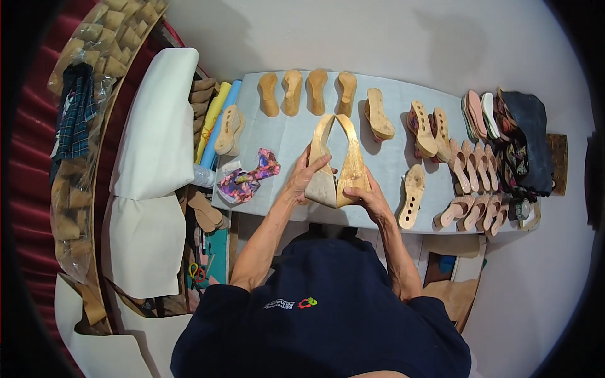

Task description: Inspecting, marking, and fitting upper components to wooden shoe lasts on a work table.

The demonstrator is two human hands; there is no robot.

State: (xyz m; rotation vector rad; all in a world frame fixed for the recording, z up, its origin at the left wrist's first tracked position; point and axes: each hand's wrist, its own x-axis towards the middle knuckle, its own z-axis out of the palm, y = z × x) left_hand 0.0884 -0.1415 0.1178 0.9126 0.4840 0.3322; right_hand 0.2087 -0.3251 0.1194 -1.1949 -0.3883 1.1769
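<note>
My left hand (304,177) grips a pale wooden wedge sole (322,142) with a greyish heel end. Fingers of my right hand (373,196) are closed around a second, more yellow wedge sole (352,159). Both soles stand on edge above the table's front middle, their thin tips meeting at the top and their thick ends side by side at the bottom. A gap shows between their curved middles. Left of my left hand lies a floral fabric piece (238,186). To the right of my right hand rests a wooden sole with dark holes (412,196).
Several wooden shoe lasts (292,92) line the back of the grey-covered table (252,140). Finished pink sandals (482,167) crowd its right end, beside a dark cloth (528,138). White sheet material (150,126) and a rack of bagged wooden pieces (75,208) stand at the left.
</note>
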